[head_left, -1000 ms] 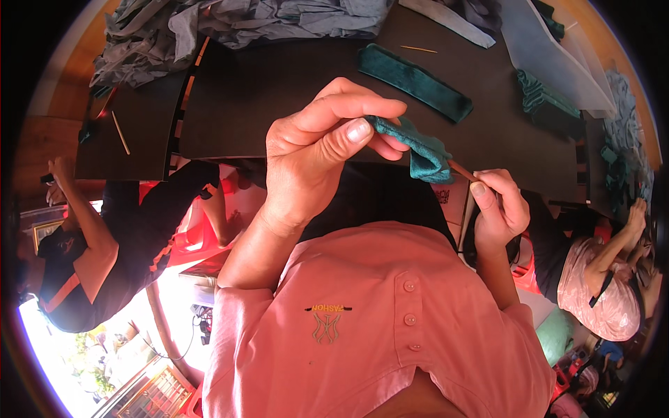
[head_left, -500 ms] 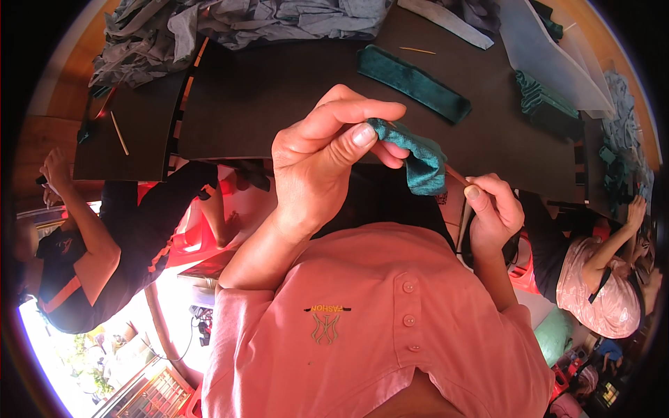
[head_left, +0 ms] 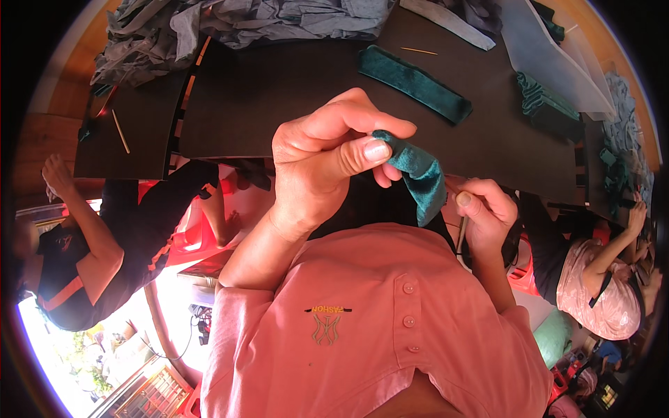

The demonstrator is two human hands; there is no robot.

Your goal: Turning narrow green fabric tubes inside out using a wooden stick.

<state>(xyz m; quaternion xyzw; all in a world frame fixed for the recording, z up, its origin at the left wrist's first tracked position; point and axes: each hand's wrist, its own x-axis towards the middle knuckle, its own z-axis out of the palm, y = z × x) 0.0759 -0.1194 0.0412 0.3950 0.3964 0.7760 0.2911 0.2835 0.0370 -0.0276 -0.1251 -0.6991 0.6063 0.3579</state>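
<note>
My left hand [head_left: 327, 150] is closed, pinching the upper end of a teal velvet fabric piece [head_left: 422, 174] between thumb and fingers. The piece hangs bent down and to the right, with its shiny pile facing out. Closed too, my right hand [head_left: 490, 212] grips a thin brown stick [head_left: 452, 187] whose far end meets the cloth. How deep the stick goes into the fabric is hidden. Both hands are raised in front of my chest, off the near edge of the dark table [head_left: 251, 111].
A flat teal velvet strip [head_left: 414, 85] and a thin stick [head_left: 419, 51] lie on the table. Grey cloth pieces [head_left: 279, 21] are heaped at the back, with stacked teal pieces [head_left: 547, 101] beside a translucent bin [head_left: 554, 59]. Co-workers sit left [head_left: 80, 258] and right [head_left: 599, 279].
The teal fabric has turned from its dull side to its shiny pile side and hangs longer and lower. My right hand has shifted slightly left with the stick.
</note>
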